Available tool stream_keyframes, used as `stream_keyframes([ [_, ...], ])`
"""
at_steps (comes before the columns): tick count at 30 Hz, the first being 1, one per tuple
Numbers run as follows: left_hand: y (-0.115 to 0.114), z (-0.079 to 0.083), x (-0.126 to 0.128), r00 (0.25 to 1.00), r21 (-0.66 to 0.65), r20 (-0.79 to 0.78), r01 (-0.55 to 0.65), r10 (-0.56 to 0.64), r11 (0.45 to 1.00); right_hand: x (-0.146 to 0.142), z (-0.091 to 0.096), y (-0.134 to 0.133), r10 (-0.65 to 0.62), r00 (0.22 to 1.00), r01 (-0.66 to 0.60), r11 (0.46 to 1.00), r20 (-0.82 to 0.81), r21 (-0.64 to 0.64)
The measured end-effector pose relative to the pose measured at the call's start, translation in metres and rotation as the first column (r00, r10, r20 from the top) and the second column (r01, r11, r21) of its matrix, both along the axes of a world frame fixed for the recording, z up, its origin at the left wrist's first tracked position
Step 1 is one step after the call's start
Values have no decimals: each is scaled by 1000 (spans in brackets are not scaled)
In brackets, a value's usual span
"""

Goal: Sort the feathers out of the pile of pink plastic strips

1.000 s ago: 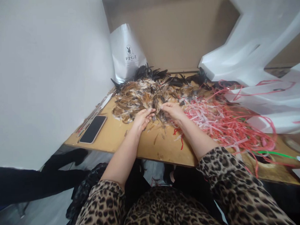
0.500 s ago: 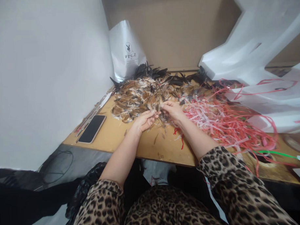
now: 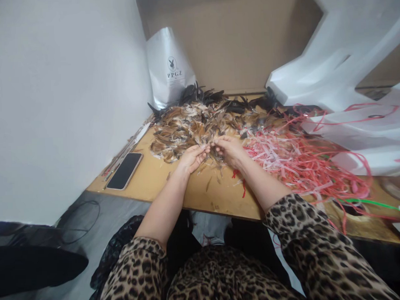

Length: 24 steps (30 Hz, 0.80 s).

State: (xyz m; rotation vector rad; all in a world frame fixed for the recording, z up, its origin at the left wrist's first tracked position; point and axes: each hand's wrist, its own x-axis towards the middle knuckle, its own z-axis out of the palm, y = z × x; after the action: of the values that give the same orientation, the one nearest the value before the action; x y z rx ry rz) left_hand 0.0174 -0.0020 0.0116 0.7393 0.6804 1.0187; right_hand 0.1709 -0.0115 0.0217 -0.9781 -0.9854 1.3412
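My left hand (image 3: 194, 158) is closed in a pinch at the near edge of a pile of brown and black feathers (image 3: 173, 133). Close beside it, my right hand (image 3: 230, 149) pinches too, and the fingertips of both hands almost meet. Between them they hold what looks like a small brown feather (image 3: 216, 155), hard to separate from the pile behind. Loose bits of feather lie on the wooden table below my hands. Right of my right hand is a tangled heap of red, pink and white ribbon strips (image 3: 305, 164).
A phone (image 3: 124, 171) lies at the table's left, near thin sticks along the wall. Behind the feathers stands a silvery white bag (image 3: 169, 72). White plastic bags (image 3: 315, 76) fill the right side. A green strip (image 3: 369, 202) lies near the front right edge.
My hands stay over the same spot, with only slight shifts of the fingers. The dark shape at lower left has drawn back leftward. The view has shifted slightly.
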Motion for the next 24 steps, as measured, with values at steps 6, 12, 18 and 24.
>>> stream_keyframes([
  [6, -1, -1, 2, 993, 118, -91, -70, 81, 991, -7, 1, -3, 37, 998, -42, 995, -51, -94],
  [12, -2, -2, 3, 990, 132, -129, -43, 60, 990, -11, 1, -6, -48, 997, 52, 995, 60, -81],
  [18, -1, -3, 3, 985, 147, -160, -45, 69, 988, -10, 1, -7, -38, 993, 50, 994, 112, -99],
  [24, -5, 1, 5, 966, 211, -243, -35, 88, 977, -6, 3, -4, 149, 987, -159, 961, -64, -225],
])
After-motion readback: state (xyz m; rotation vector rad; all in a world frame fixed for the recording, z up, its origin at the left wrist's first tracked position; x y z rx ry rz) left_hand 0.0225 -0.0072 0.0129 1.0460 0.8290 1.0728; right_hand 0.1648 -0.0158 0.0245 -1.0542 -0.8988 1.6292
